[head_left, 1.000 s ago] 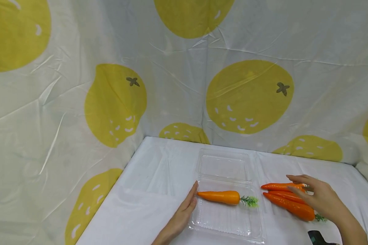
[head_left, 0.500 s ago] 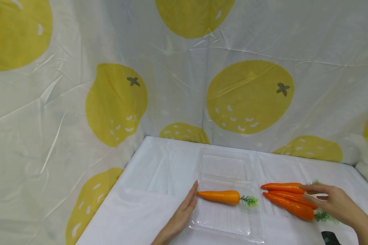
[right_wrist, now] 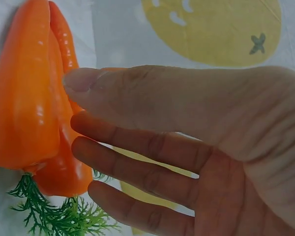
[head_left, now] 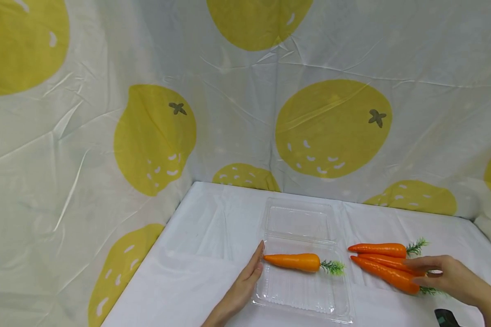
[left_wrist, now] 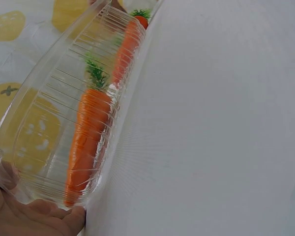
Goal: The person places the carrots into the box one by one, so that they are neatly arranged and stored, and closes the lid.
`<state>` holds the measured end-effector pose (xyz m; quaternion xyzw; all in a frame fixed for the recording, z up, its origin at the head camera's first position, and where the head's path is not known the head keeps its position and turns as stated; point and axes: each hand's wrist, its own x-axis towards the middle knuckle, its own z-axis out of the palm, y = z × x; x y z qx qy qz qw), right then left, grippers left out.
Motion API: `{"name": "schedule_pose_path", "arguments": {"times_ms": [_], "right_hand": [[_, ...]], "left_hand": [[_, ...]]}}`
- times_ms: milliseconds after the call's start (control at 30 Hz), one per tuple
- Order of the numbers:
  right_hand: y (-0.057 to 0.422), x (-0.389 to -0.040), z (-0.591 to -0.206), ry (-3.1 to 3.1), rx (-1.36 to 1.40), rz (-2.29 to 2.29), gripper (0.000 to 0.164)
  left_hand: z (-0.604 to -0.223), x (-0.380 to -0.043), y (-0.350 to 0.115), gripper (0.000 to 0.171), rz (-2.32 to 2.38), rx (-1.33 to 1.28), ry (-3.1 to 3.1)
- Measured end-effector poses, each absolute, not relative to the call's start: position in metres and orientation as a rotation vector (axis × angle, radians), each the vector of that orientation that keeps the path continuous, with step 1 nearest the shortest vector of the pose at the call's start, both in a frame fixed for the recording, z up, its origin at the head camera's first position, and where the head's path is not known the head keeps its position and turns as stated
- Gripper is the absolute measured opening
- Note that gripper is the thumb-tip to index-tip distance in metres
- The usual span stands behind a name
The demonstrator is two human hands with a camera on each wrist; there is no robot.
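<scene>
An orange carrot (head_left: 292,262) with a green feathery top lies crosswise in the base of a clear plastic clamshell container (head_left: 298,295). My left hand (head_left: 242,288) rests against the container's left side, fingers extended; the left wrist view shows fingertips at the rim beside the carrot's tip. To the right, three carrots lie close together on the cloth: a far one (head_left: 376,249), a middle one (head_left: 382,260) and a near one (head_left: 393,277). My right hand (head_left: 454,278) is over their top ends, thumb and fingers apart; in the right wrist view the thumbtip overlaps the carrots.
The container's lid (head_left: 298,221) lies folded back on the far side. White cloth (head_left: 196,227) covers the table, with a lemon-print curtain (head_left: 237,113) standing behind and at the left. A dark object (head_left: 446,318) shows below my right wrist.
My right hand has moved right and toward me, from over the far carrot to the top ends of the middle and near carrots. The left hand and container have stayed put.
</scene>
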<state>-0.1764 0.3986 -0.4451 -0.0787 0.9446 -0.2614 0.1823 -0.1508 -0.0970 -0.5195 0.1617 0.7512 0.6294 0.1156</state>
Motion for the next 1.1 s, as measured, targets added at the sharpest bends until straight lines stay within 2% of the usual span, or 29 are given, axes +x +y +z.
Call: {"name": "schedule_pose_path", "arguments": {"times_ms": [267,467,900,1100], "right_hand": [[0.402,-0.177,-0.451,2.696,-0.392,-0.714,0.040],[0.394,-0.181,-0.456,2.724,-0.351,-0.658,0.035],[0.384,-0.186,-0.463,2.665,-0.311,-0.771,0.037],[0.390,-0.187,-0.467,2.660,-0.404,-0.782,0.035]], "left_hand": [[-0.517,-0.150,-0.097,0.058,1.864,0.489,2.188],[-0.518,-0.151,-0.097,0.058,1.851,0.487,2.206],[-0.521,-0.152,-0.096,0.058,1.840,0.471,2.201],[-0.520,-0.151,-0.097,0.058,1.829,0.472,2.213]]}}
